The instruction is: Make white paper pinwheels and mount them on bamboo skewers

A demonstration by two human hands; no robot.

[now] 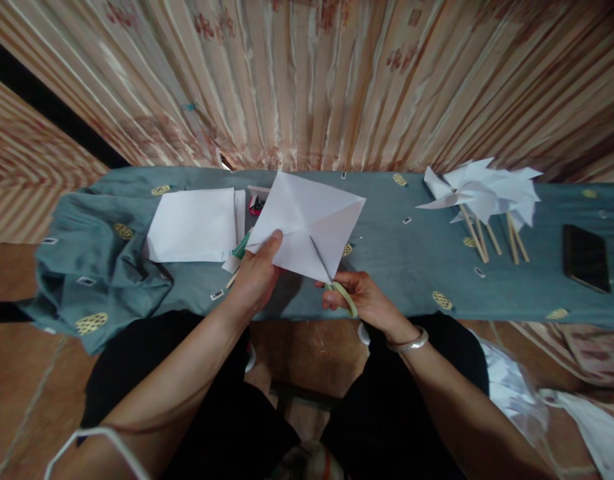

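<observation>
The black trousers come closest, knees apart on the near side of the white sheet that the two hands share. Low down to the right of the sheet there's a clear plastic bag with whitish contents too blurred to make out. A silvery bracelet rings the right wrist, nearer than the sheet. The right hand has its fingers curled round the pale green handles of the scissors, right at the sheet's near corner; one blade lies over the paper, pointing in toward the middle, and I can't see the other. The left hand pinches the sheet by its left side, thumb on top, fingers hidden. The sheet, creased across its face, is held up over a grey-green cloth with yellow prints. Left of the sheet, something dark green shows near the left hand, and past it rests a stack of white paper. A dark phone lies well to the sheet's right. Beside the sheet's far left edge I spot a small red item. Between sheet and phone, farther back, paper pinwheels lie bunched on wooden sticks; behind everything hangs a pleated curtain.
</observation>
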